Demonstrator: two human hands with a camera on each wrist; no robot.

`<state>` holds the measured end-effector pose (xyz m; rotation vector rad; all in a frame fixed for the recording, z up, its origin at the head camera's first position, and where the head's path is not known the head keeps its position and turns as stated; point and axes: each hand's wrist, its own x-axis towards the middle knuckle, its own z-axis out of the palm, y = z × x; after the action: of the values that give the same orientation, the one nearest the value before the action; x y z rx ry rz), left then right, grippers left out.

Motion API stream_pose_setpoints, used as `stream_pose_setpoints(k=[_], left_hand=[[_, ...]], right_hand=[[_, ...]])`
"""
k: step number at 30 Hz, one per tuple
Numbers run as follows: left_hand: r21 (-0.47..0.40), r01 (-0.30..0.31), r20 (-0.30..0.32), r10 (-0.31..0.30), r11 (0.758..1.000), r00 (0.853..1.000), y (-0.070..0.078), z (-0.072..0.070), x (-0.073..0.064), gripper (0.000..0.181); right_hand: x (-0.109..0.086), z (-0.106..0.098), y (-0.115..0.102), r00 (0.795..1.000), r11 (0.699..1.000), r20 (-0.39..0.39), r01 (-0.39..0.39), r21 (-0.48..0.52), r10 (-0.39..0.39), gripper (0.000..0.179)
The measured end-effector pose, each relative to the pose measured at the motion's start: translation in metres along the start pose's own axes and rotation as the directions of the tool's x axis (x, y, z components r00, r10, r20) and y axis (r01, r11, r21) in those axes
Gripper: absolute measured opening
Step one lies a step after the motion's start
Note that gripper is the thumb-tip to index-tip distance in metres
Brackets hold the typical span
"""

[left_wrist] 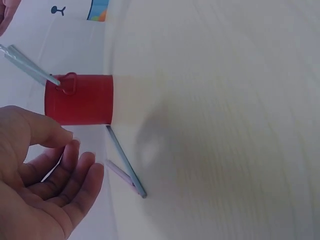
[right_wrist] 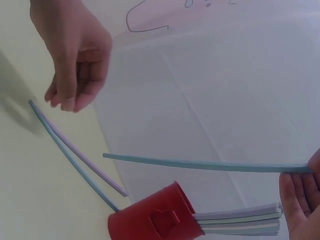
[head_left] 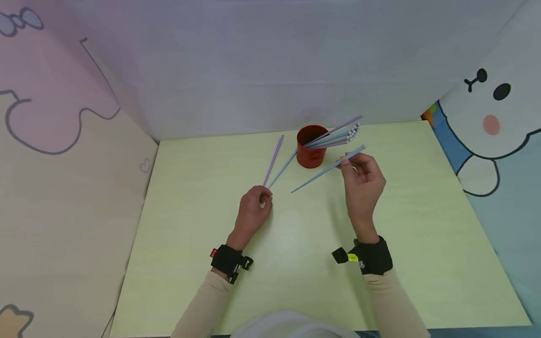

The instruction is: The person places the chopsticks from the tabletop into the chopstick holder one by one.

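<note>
My right hand [head_left: 367, 180] pinches a blue straw [head_left: 317, 176] near its upper end, holding it aslant over the table beside a red bucket [head_left: 311, 157]. The free end of that straw points left in the right wrist view. My left hand [head_left: 255, 209] is loosely curled, thumb near the fingertips, with nothing between them. It hovers above the near ends of a purple straw [head_left: 274, 159] and another blue straw [head_left: 284, 168], which lie on the table with those ends together. In the bucket leans a bundle of straws [right_wrist: 240, 220] in pale colours, ends sticking out to the right.
The pale yellow table [head_left: 203, 188] meets a white backdrop [head_left: 253, 84] just behind the bucket. Cartoon-printed panels [head_left: 486, 141] rise at both sides. Each wrist wears a black band [head_left: 374, 257] with a small camera.
</note>
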<state>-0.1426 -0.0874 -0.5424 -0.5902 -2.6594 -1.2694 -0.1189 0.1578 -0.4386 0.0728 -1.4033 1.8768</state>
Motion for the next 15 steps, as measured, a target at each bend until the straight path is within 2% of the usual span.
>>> stream_pose_setpoints(k=[3,8,15], left_hand=[[0.032,0.028,-0.018,-0.028,0.999,0.999,-0.009,-0.001,0.005,0.009],[0.07,0.078,-0.04,-0.076,0.994,0.996,-0.02,-0.003,0.013,0.01],[0.122,0.148,-0.048,-0.143,0.982,0.989,-0.032,-0.003,0.021,0.01]], right_hand=[[0.013,-0.005,-0.006,0.999,0.999,-0.023,0.04,0.004,-0.04,0.016],[0.033,-0.011,-0.016,0.993,0.993,-0.036,0.108,-0.047,-0.109,0.015],[0.058,-0.011,-0.032,0.982,0.984,-0.073,0.169,-0.058,-0.173,0.013]])
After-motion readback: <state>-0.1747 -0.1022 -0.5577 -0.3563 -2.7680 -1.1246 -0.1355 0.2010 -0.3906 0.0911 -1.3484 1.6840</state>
